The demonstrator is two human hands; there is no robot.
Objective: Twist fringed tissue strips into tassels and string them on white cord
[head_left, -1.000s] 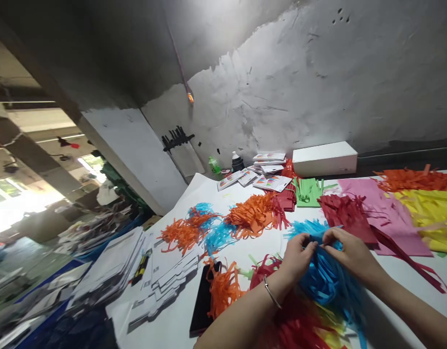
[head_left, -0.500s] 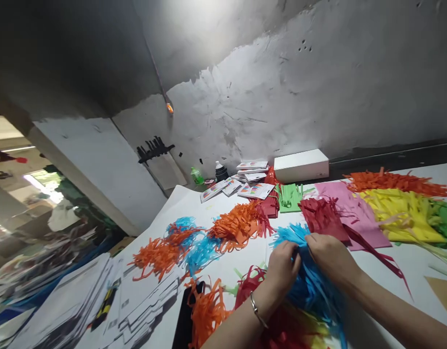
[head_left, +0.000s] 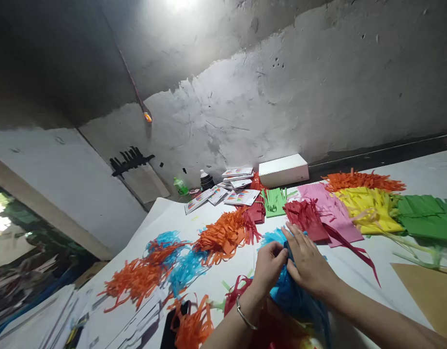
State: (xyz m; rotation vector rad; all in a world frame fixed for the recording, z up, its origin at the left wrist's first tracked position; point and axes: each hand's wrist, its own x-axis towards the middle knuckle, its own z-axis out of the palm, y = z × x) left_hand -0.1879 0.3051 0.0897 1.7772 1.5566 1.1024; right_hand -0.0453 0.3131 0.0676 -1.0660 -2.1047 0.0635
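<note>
No readable text anywhere, print on the booklets (head_left: 241,196) too small and blurred.
</note>
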